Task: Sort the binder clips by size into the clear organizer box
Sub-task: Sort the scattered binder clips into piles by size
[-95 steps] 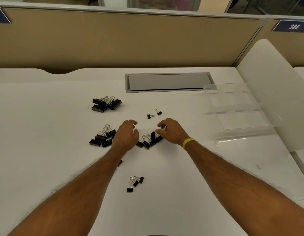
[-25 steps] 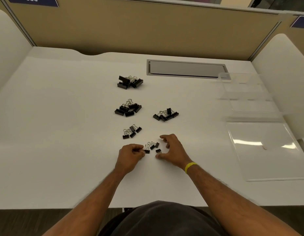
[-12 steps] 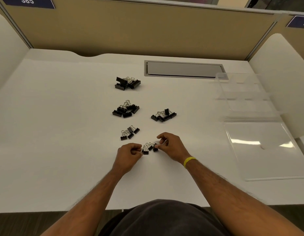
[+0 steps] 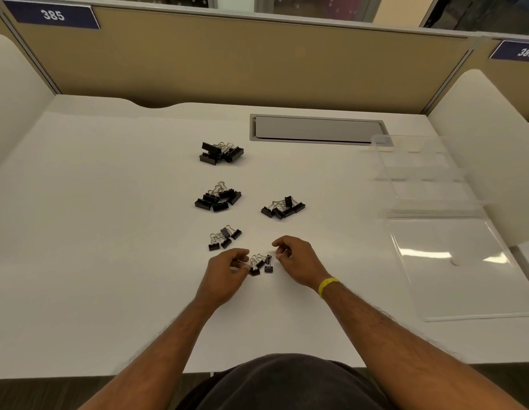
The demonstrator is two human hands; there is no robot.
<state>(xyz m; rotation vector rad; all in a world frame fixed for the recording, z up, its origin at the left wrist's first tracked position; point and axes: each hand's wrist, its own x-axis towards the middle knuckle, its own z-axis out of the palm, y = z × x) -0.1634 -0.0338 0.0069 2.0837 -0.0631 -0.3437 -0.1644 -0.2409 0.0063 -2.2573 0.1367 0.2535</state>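
While five heaps of binder clips lie apart on the tabletop (image 4: pixel 79 232), we pinch the wire handle of a clip in the smallest heap (image 4: pixel 260 264) near the front edge with our left hand (image 4: pixel 226 275); our right hand (image 4: pixel 298 263) curls just beside it, its grip unclear. The clear organizer box (image 4: pixel 420 170) stands open at the right edge.

A broad bare stretch of the desk (image 4: pixel 340 208) is left open between the clip piles (image 4: pixel 282 207) and the clear organizer box (image 4: pixel 420 170); the approach from the right is narrowed by the white side divider (image 4: pixel 488 137) and the flat lid (image 4: pixel 452 267)
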